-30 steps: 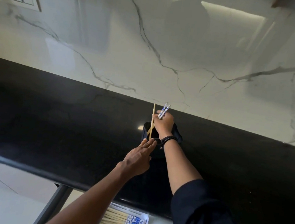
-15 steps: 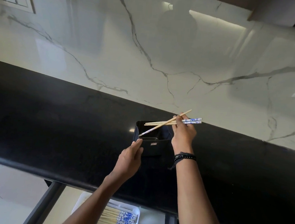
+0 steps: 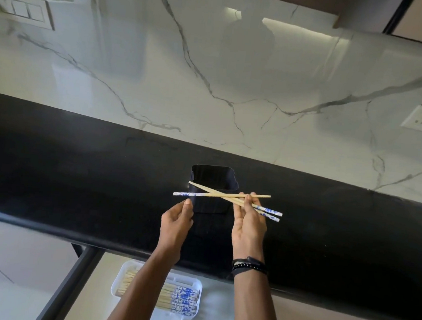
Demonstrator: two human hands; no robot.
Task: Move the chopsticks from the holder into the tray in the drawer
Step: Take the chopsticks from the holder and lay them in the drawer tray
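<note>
Chopsticks (image 3: 217, 194): three, crossed, held just above the holder (image 3: 213, 178) at frame centre.
Right hand (image 3: 249, 224) pinches them at the fingertips. Left hand (image 3: 176, 220) is loose-fingered and holds nothing, at the holder's lower-left corner; contact unclear. Tray (image 3: 190, 280) sits in the drawer (image 3: 217, 313), bottom centre, part filled.

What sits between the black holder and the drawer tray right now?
Head view: bare black countertop and its front edge; the left forearm crosses over that stretch.
</note>
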